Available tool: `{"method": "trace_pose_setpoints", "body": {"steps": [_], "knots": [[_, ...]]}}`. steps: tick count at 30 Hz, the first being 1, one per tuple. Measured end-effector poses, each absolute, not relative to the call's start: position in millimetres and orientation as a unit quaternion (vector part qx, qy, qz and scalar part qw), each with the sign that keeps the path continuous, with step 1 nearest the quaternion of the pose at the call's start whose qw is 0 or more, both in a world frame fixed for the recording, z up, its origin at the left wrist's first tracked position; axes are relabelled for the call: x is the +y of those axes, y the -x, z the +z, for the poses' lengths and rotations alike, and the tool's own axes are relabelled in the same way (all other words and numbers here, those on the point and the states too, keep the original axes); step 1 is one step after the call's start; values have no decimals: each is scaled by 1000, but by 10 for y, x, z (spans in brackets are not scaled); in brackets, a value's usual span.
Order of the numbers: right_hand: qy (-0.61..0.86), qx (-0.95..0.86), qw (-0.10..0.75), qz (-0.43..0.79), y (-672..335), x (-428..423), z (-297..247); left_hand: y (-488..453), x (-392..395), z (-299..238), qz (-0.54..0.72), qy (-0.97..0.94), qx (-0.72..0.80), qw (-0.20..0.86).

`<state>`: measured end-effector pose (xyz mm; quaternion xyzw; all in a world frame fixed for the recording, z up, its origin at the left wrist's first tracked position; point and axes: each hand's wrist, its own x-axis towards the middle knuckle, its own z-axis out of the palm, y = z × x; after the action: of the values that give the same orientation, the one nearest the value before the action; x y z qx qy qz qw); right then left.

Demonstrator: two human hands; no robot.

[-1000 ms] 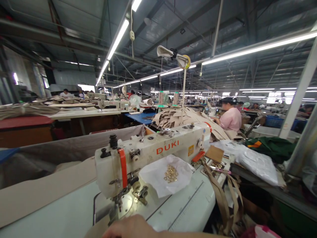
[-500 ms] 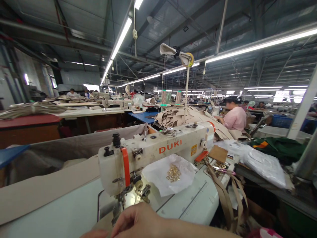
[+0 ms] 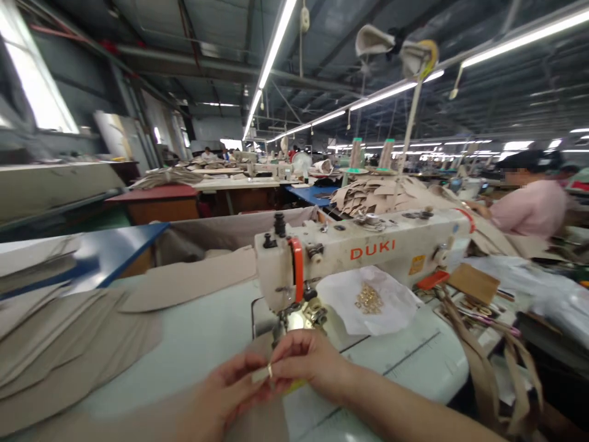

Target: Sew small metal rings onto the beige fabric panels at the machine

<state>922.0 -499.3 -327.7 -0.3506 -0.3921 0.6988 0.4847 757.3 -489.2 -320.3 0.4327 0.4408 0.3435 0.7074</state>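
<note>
Just in front of the sewing machine [image 3: 340,258], my two hands meet at the fingertips. A small gold metal piece [image 3: 270,369] shows between them, pinched by my right hand [image 3: 308,359]. My left hand [image 3: 242,387] is closed with its fingertips at the same piece; its forearm is smeared by motion. Beneath the hands lies a beige fabric panel [image 3: 267,420], partly covered by them. A bit of something yellow [image 3: 296,385] shows under my right hand. Behind it, several gold metal pieces [image 3: 369,299] lie heaped on a white sheet [image 3: 396,313] on the machine bed.
Stacked beige panels [image 3: 78,356] lie on the left, and one long panel [image 3: 193,279] stretches behind the table. At right are hanging beige straps [image 3: 478,350], a brown square piece [image 3: 473,282] and clear plastic wrap [image 3: 547,276]. A co-worker in pink [image 3: 529,209] sits beyond.
My view has swung left, bringing the stacked panels into sight. Both hands have come into fuller view, and the gold piece now shows between the fingertips.
</note>
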Motion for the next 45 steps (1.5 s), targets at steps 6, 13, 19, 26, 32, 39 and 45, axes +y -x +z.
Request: {"method": "trace_pose_setpoints", "body": {"steps": [6,13,19,26,32,39,45], "knots": [[349,-433,466,688,-9231,-5117,-3245,-7606,-4991,-3124,339,-473,400,708],[340,-518,510,596,-9222,-5206,-3304,-7624,-5018,-3063,364,-536,393,652],[397,-654,480,429,-9255,-5288,-3249,-7607,-5023,-3227,396,-582,410,580],[418,-710,461,328,-9248,-5297,-3328,-7565,-5052,-3309,409,-647,432,477],[365,-744,486,277,-9271,-5291,-3289,-7580,-5026,-3311,440,-638,390,498],[372,-739,492,270,-9250,-5294,-3277,-7602,-5031,-3240,442,-598,407,531],[403,-655,498,402,-9281,-5275,-3273,-7585,-5028,-3208,420,-568,399,585]]}}
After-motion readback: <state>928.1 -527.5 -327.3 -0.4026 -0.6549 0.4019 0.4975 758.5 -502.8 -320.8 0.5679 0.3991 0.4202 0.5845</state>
